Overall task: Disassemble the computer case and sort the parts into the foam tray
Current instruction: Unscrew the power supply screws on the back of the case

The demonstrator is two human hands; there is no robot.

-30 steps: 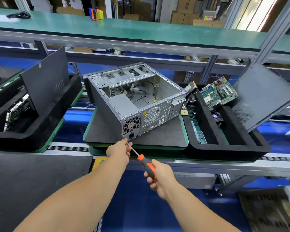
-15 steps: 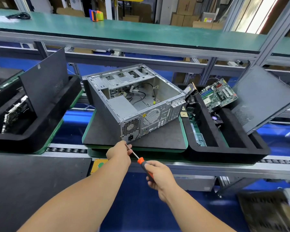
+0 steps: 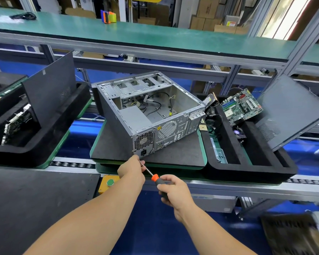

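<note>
Hands at near centre, both on one tool. Left hand point(image 3: 132, 169) has its fingers curled at the near corner of the open grey metal computer case point(image 3: 151, 115), pinching the thin steel shaft of the orange-and-black-handled screwdriver point(image 3: 156, 179) close to its tip. Right hand point(image 3: 170, 190) wraps round the screwdriver handle, thumb lying along it, just near and right of the left hand.

Case lies on its side on a dark grey mat on a green-edged pallet point(image 3: 203, 144), open face up, rear panel with fan grilles and power socket turned toward the viewer. Loose black cables and a bare metal floor show inside; drive bays at the far end.

Black foam tray point(image 3: 250, 172) sits just right of the pallet, touching it. A green motherboard point(image 3: 240, 107) leans in its far part, a dark grey side panel point(image 3: 291, 111) stands tilted at its right, tangled cables at its far left corner, small screws in the left slot.

Left of the pallet: second black foam tray point(image 3: 44, 144) holding another upright dark panel and a circuit board. Yellow box with a green button point(image 3: 109, 183) on the bench edge beneath the left forearm. Green shelf point(image 3: 155, 34) runs across the far side.
</note>
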